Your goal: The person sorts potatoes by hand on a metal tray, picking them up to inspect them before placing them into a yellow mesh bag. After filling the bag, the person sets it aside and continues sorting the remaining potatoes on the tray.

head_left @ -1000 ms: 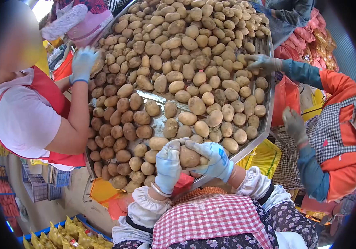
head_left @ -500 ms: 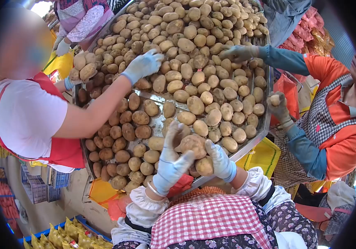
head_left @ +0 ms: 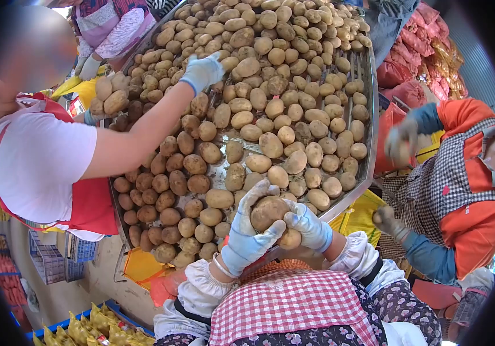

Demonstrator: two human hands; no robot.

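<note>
Head camera showed us a large potato (head_left: pixel 267 212) lifted just above the near edge of the metal tabletop (head_left: pixel 371 138), low in the middle of the frame. The left hand (head_left: pixel 247 233), gloved, was curled round it from the left and beneath. The right hand (head_left: pixel 312 228), also gloved, laid its fingertips against the potato's right side while gripping a smaller potato (head_left: pixel 289 239) under them. We judged the large potato firm and fairly heavy for its size. Its dry, dusty skin should not slip in gloves, and it looked hard to crush, though it would likely bruise if dropped. The thick middle seemed the best place to hold it, with fingers wrapped well round. We counted two potatoes in the hands, and far too many in the heap of potatoes (head_left: pixel 270 86) across the tabletop to count singly, well over a hundred. At least three other people stood round it. A co-worker's gloved hand (head_left: pixel 201 72) reached into the heap at the upper left, and another co-worker's hand (head_left: pixel 400 144) was raised at the right edge.
</note>
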